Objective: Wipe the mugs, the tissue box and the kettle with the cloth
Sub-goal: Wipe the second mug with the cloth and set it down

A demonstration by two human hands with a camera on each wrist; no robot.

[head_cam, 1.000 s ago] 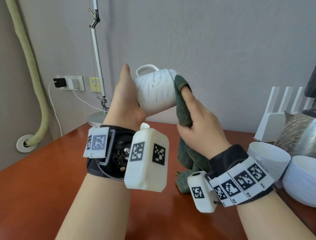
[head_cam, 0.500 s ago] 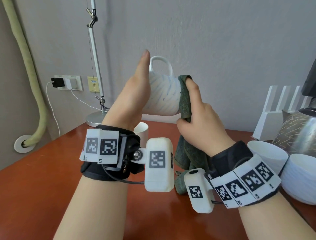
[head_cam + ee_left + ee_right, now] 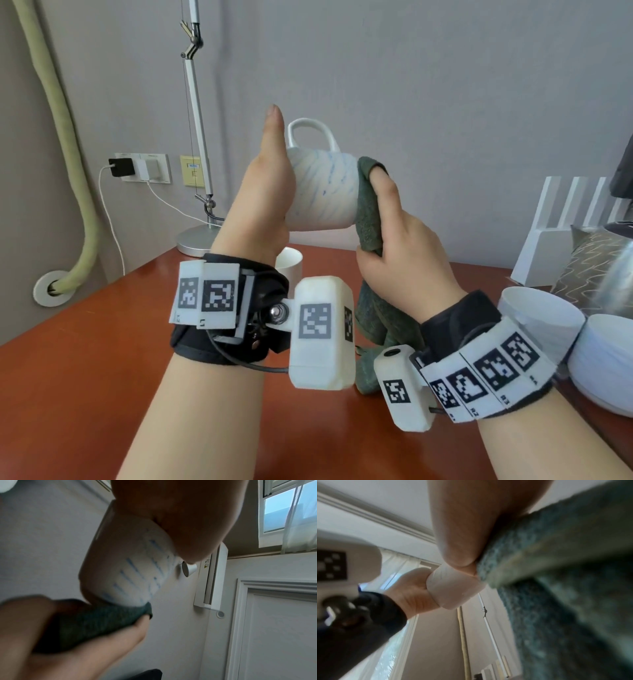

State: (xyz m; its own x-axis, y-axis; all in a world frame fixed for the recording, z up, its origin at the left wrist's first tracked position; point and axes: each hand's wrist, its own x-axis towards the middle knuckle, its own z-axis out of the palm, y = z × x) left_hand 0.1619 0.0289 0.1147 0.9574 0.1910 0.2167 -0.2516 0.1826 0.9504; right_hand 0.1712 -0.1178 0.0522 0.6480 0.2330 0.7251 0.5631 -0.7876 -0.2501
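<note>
- Left hand (image 3: 265, 202) has the blue-streaked white mug (image 3: 322, 192) up in the air over the table (image 3: 68, 359), tipped on its side with the handle pointing up.
- The thumb sticks straight up next to the mug; palm is cupped against one end. The rest of those fingers are behind the mug, so can't tell how they sit.
- Right hand (image 3: 400, 246) is bunched around the dark green cloth (image 3: 368, 219) and pushes it flat against the mug's other end. Fingers are curled on the cloth, one fingertip poking out at the top fold.
- The rest of the cloth hangs down from that fist toward the table, between the two wrists.
- Left wrist view is pretty blurry, but the cloth looks pinned between the mug's end and the right hand's fingers.
- A second plain white mug (image 3: 289, 270) stands on the table just behind the left wrist.
- Over on the right edge: two white bowls (image 3: 541, 315) touching each other, a shiny patterned kettle (image 3: 596, 270) behind them, and a white rack (image 3: 561, 233) by the wall.
- Desk lamp (image 3: 195, 144) stands at the back corner of the table.
</note>
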